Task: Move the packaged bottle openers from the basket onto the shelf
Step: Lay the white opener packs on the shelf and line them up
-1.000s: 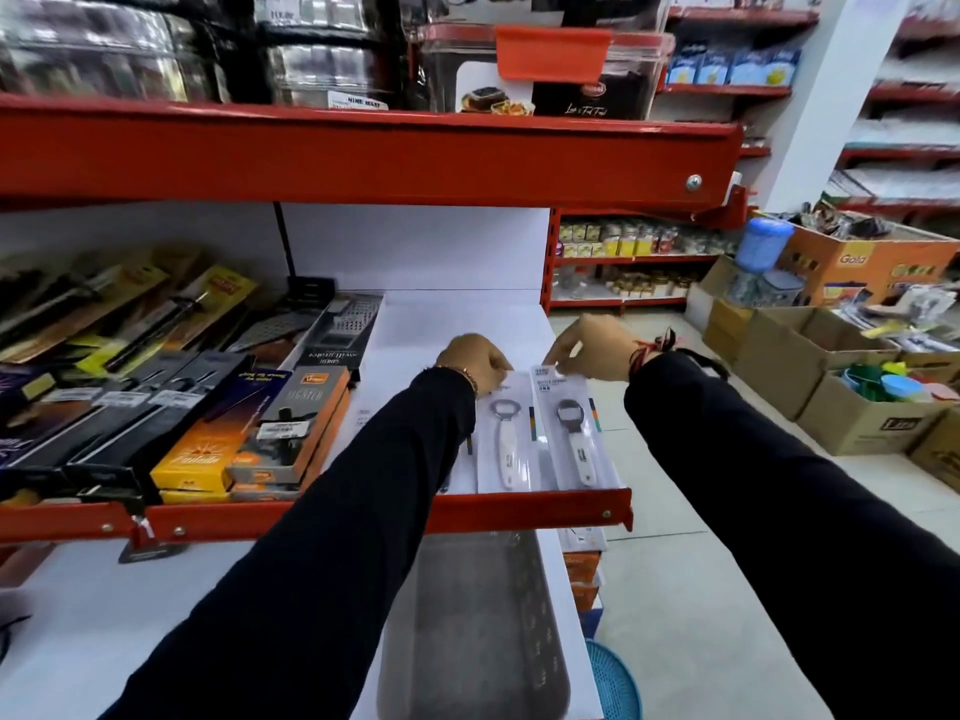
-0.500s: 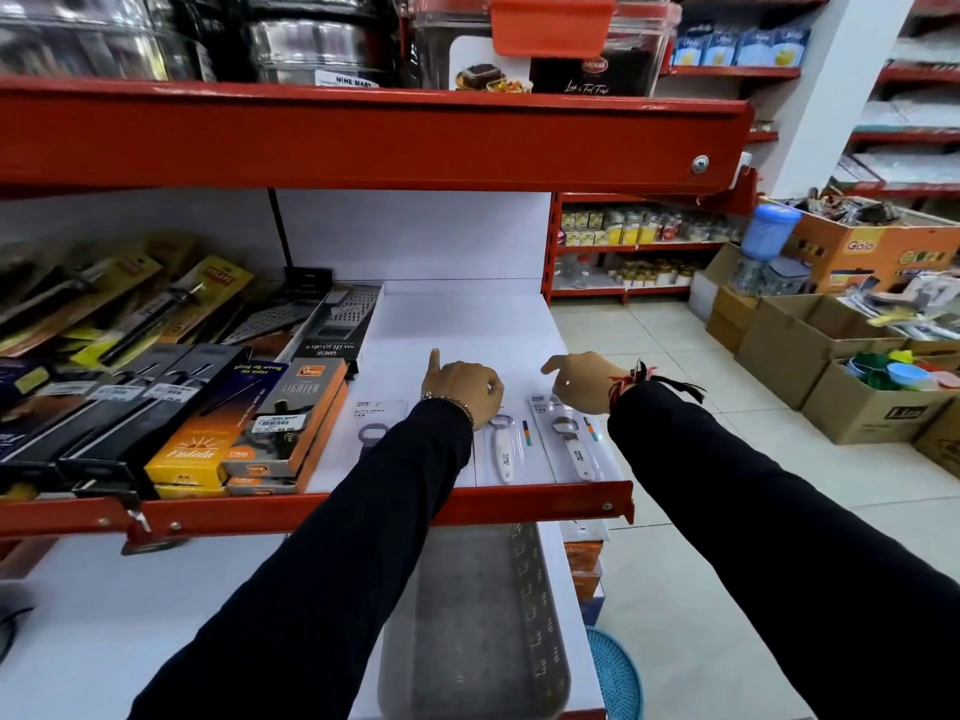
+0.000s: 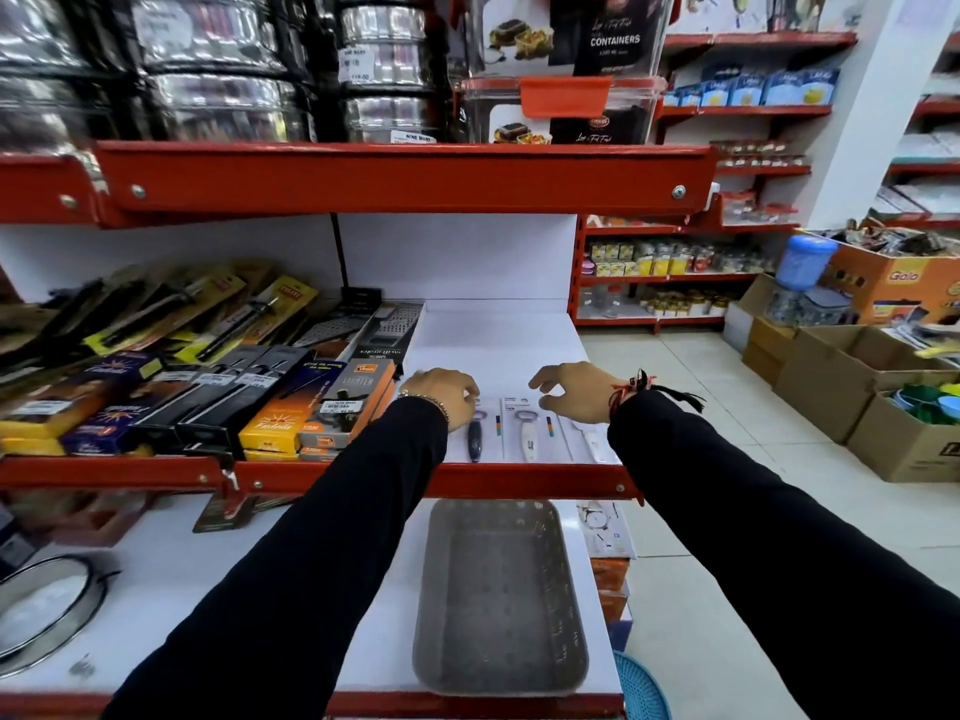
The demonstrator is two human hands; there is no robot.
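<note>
Though grey, basket (image 3: 498,595) w/o contents.

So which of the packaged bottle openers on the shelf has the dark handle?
The leftmost packaged bottle opener, lying beside the left hand. Its handle is dark blue; the others to its right have white handles.

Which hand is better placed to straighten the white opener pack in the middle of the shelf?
Right. The right hand hovers just above the white opener pack, fingers spread. The left hand sits further left, over the dark-handled pack.
</note>
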